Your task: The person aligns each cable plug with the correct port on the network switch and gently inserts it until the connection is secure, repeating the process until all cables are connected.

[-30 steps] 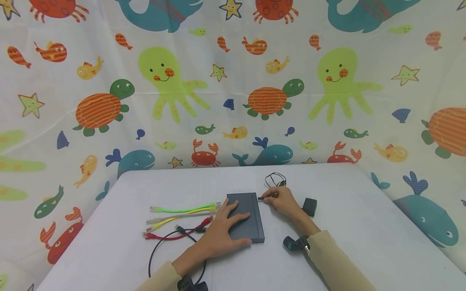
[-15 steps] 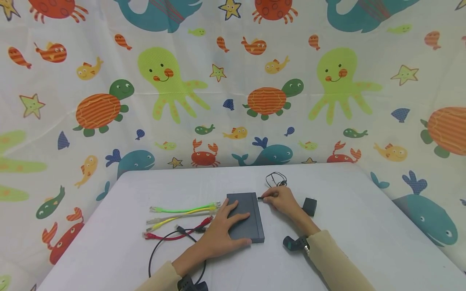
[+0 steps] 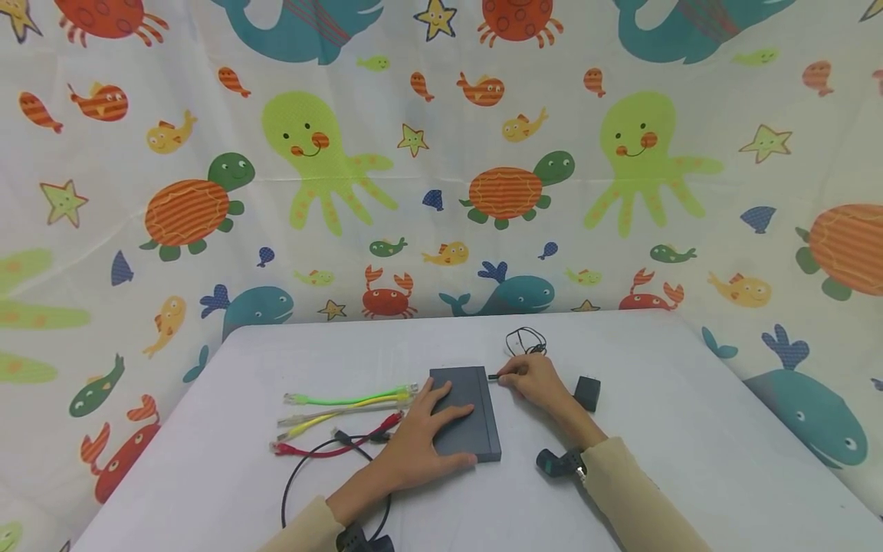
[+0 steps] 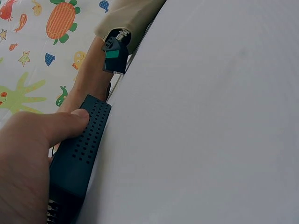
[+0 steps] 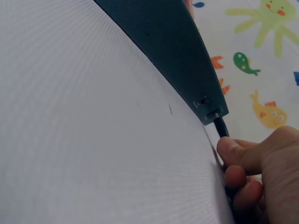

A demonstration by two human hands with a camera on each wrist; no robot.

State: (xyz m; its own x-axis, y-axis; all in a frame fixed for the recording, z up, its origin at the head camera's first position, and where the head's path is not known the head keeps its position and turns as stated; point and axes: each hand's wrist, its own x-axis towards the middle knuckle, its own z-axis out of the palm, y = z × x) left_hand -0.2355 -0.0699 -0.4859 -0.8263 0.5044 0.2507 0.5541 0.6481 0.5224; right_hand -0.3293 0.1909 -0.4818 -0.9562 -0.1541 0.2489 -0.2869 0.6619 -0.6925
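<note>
A dark grey network switch (image 3: 474, 387) lies flat on the white table. Over it my left hand (image 3: 416, 443) rests with fingers spread across the top and the thumb at the near end. In the left wrist view that thumb presses the vented side (image 4: 93, 126), and ports show low on another face. Just right of the box's far corner, my right hand (image 3: 536, 381) pinches a thin black plug (image 5: 221, 128) between thumb and fingers. The plug's tip is right at a small socket near the end of the switch (image 5: 163, 44) in the right wrist view.
Left of the switch lie green (image 3: 331, 398), grey, yellow and red (image 3: 324, 452) network cables and a black looped cable (image 3: 284, 491). A black power adapter (image 3: 587, 392) sits beside the right wrist. Bundled thin black cord (image 3: 524, 337) lies beyond the right hand.
</note>
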